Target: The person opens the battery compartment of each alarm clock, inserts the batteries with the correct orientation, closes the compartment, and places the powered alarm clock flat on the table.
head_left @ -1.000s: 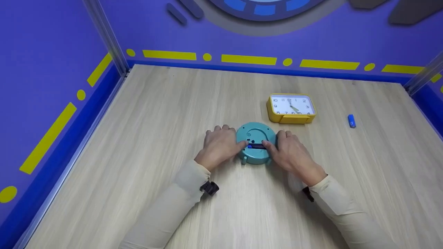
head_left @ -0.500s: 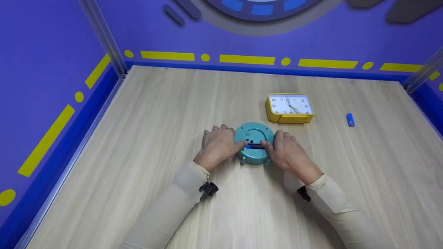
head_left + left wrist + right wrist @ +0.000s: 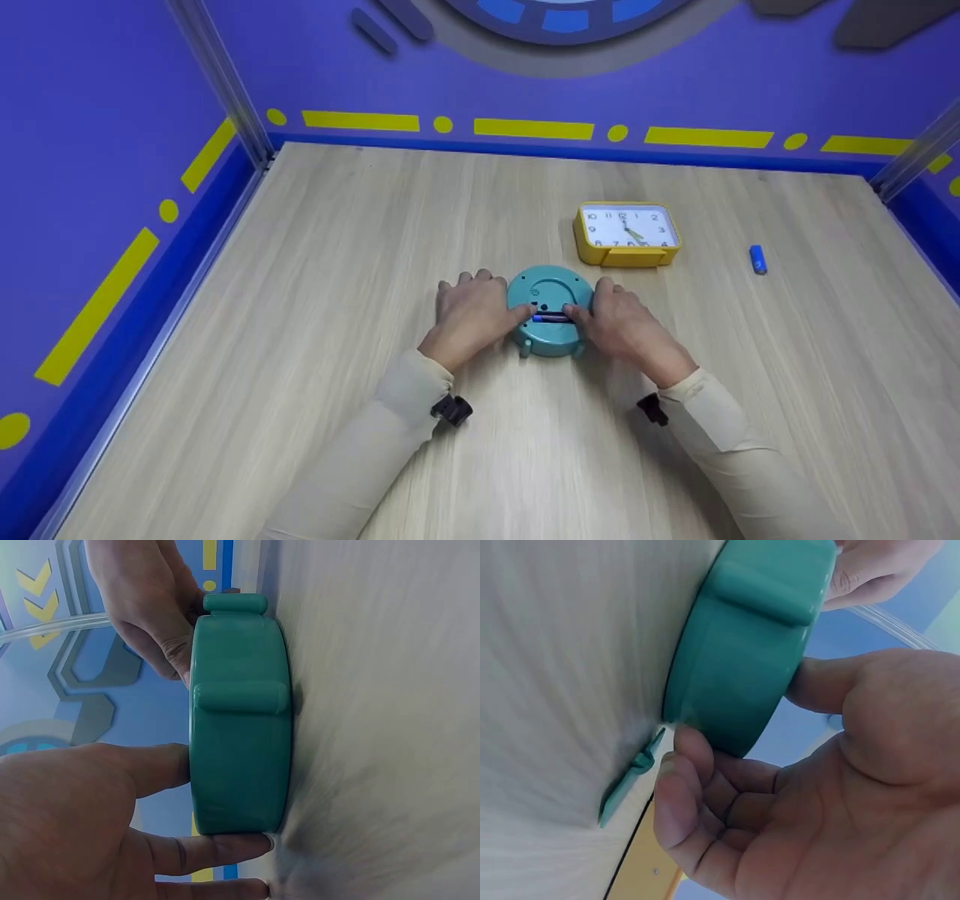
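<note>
A round teal alarm clock (image 3: pixel 551 289) lies with its back up on the table, its two stubby feet towards me. In its uncovered compartment shows a blue-ended battery (image 3: pixel 550 319). My left hand (image 3: pixel 472 311) grips the clock's left side, thumb on the back near the slot, a fingertip against the rim. From the other side my right hand (image 3: pixel 626 322) holds the clock, its thumb over the slot's right end and its fingers curled at the rim. A small teal cover (image 3: pixel 630 780) lies on the table beyond the right fingers in the right wrist view; the hand hides it from the head.
Behind the clock stands a yellow rectangular clock (image 3: pixel 630 232), tilted back with its white face up. A loose blue battery (image 3: pixel 758 259) lies to the right of it. Blue-purple walls (image 3: pixel 525 75) with yellow markings border the wooden table (image 3: pixel 337 225).
My right wrist has shifted slightly left, its thumb still at the slot. More of the battery shows in the compartment than before. The left hand keeps its hold, and the view has drifted a little.
</note>
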`<state>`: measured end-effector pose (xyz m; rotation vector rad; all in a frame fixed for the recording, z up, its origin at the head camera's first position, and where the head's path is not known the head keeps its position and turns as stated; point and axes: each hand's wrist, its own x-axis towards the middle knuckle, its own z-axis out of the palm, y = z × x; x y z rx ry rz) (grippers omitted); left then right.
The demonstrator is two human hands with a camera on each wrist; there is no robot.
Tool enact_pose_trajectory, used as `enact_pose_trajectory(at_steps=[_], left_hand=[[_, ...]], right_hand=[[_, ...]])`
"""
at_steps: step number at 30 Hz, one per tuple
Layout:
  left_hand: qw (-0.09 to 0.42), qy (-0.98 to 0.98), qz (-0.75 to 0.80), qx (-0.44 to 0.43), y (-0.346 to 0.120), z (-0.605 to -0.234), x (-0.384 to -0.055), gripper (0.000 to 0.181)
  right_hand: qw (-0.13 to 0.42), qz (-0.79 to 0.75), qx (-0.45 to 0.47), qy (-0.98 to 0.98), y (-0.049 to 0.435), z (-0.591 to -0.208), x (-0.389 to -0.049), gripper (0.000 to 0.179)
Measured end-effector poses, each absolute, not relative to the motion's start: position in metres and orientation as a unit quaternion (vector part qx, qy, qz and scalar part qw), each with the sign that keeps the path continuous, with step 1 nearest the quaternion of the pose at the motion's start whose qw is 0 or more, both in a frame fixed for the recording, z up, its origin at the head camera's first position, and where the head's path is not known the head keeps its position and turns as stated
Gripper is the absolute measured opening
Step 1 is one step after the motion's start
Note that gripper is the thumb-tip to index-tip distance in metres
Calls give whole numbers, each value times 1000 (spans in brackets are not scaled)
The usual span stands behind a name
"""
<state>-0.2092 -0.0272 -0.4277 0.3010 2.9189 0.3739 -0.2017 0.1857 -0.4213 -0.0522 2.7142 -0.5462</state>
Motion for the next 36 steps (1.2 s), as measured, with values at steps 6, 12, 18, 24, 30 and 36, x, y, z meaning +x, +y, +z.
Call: enact_pose_trajectory(at_steps=[6,12,18,24,30,36], left_hand=[[92,983,123,100,-27,-427,-210,67],[88,983,127,98,-25,-428,-209,67],[87,983,128,95,-25,-427,-211,66],[94,985,122,76,-25,-426,-213,61],[103,981,150,62,-20,-423,-214,52],[98,981,160,56,-21,-424,-214,51]], right_hand=[[189,-186,-26,964,186,-419,-204,58],[194,-164,-38,966,186,-414,-206,60],[169,-134,-60,975,184,-413,-204,58],[133,-113,-82,981,183,-416,-204,56],[147,-123,-69,979,185,-415,-204,56],[141,-115,-78,980,184,-415,-203,56]])
